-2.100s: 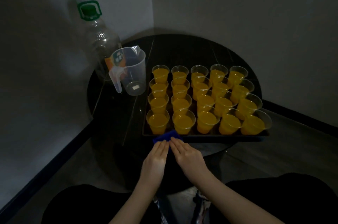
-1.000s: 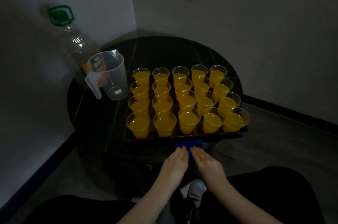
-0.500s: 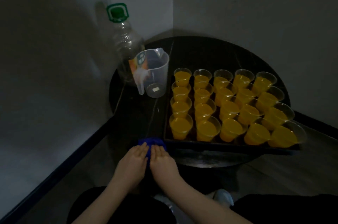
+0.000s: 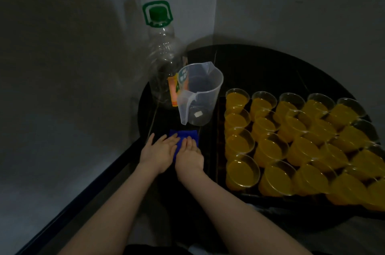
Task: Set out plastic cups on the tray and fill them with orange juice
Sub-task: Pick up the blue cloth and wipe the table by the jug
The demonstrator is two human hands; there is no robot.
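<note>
Several clear plastic cups [image 4: 242, 173] full of orange juice stand in rows on a dark tray [image 4: 270, 197] at the right of the round black table. Left of the tray, my left hand [image 4: 160, 150] and my right hand [image 4: 189, 154] lie side by side with straight fingers, pressing flat on a blue cloth [image 4: 183, 135] on the tabletop. An empty clear measuring jug [image 4: 200, 92] stands just beyond the cloth. Behind it is an empty clear bottle [image 4: 162, 63] with a green cap and handle.
The round black table [image 4: 260, 63] sits in a corner between two pale walls. A dark skirting board [image 4: 83, 198] runs along the floor at the left. My dark-clothed lap fills the bottom edge.
Both hands have slid the blue cloth along the table's near edge to the left, then forward to just in front of the jug. The cups, jug and bottle have not moved.
</note>
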